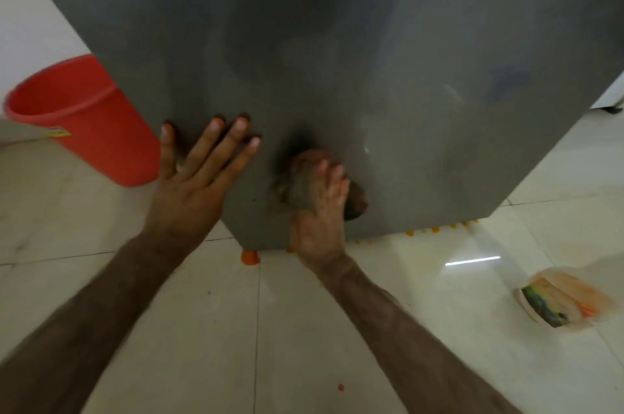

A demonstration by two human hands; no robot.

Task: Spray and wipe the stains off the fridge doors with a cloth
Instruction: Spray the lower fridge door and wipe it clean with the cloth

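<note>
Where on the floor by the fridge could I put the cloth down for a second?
Bare tile lies between the forearms below the fridge door, and at right between the door and the blurred packet. It is tighter at left, where the red bucket stands beside the door near the left hand.

Glossy cream floor tiles [422, 295] with thin dark grout lines, catching a bright streak of reflected light [472, 260]. A white wall [30, 18] rises at the upper left. A red plastic bucket [87, 120] stands on the floor beside it.
</note>
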